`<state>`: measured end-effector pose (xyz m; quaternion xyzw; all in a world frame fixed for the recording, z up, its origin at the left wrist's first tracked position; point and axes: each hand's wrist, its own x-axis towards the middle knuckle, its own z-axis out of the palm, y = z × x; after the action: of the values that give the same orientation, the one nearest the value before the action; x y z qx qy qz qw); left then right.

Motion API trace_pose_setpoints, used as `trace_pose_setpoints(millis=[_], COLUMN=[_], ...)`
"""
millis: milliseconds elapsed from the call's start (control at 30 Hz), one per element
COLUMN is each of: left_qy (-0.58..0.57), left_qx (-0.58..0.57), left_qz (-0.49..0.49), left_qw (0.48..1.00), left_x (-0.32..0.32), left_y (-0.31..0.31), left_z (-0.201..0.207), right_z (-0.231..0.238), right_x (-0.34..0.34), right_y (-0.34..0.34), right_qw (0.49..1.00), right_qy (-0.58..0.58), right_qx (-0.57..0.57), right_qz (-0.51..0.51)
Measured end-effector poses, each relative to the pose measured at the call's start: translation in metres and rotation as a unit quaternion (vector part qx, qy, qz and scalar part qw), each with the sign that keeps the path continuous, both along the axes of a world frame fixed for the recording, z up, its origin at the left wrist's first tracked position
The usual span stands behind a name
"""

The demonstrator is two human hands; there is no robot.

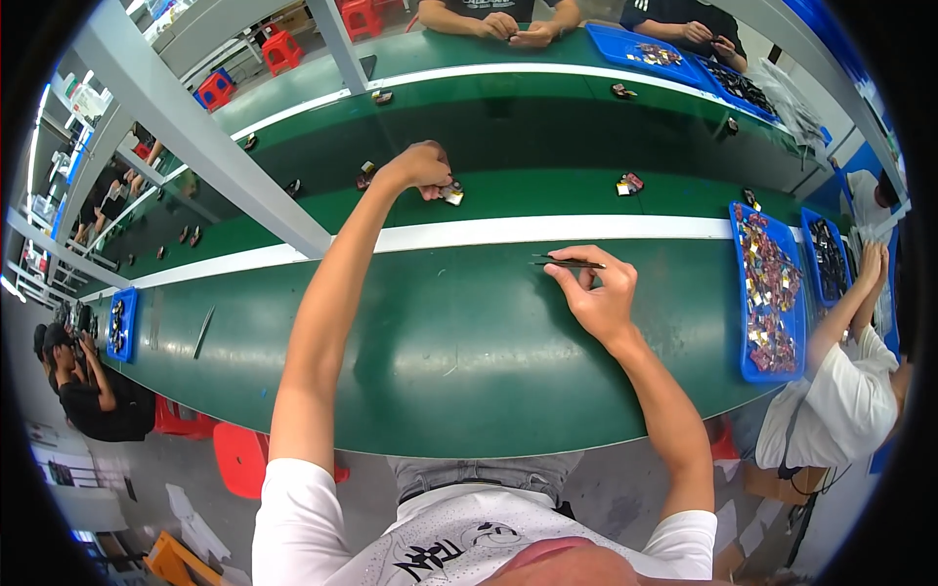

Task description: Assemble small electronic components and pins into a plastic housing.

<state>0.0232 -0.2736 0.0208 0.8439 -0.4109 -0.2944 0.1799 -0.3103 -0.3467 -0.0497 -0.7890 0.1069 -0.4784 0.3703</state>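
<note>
My left hand (422,168) reaches over the white rail to the green conveyor belt. Its fingers are pinched at a small part (452,193) with a yellow-and-white piece and a dark piece; the fingertips are partly hidden. Above the green worktable (469,361), my right hand (601,293) grips a pair of dark tweezers (578,264), their tips apart and pointing left with nothing between them. On the belt, a similar part (630,184) lies to the right and another one (366,174) sits just left of my left wrist.
A blue tray (803,337) heaped with small red and yellow parts stands at the right, beside another blue tray (813,213) of black pieces. A grey post (225,137) rises at the left. A thin metal tool (204,332) lies on the table. Co-workers sit opposite and at the right.
</note>
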Motion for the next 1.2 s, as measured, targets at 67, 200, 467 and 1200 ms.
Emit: trace_pose_setpoints(millis=[67,200,467,1200], left_qy=[0.049,0.074,0.236,0.176], left_qx=[-0.026,-0.097,-0.330,-0.430], left_qz=[0.029,0.041,0.150,0.127], left_qw=[0.998,0.992,0.901,0.876], left_x=[-0.011,-0.033,-0.151,-0.200], left_y=[0.004,0.015,0.037,0.043], left_z=[-0.002,-0.004,-0.032,-0.062], right_z=[0.000,0.000,0.012,-0.004], right_x=[-0.001,-0.004,-0.013,-0.012], right_y=[0.000,-0.003,-0.011,-0.009], right_qw=[1.000,0.998,0.928,0.984], right_qy=[0.002,0.021,0.003,0.040], right_qx=[0.008,0.059,0.365,0.172], right_qz=[0.003,0.011,0.070,0.003])
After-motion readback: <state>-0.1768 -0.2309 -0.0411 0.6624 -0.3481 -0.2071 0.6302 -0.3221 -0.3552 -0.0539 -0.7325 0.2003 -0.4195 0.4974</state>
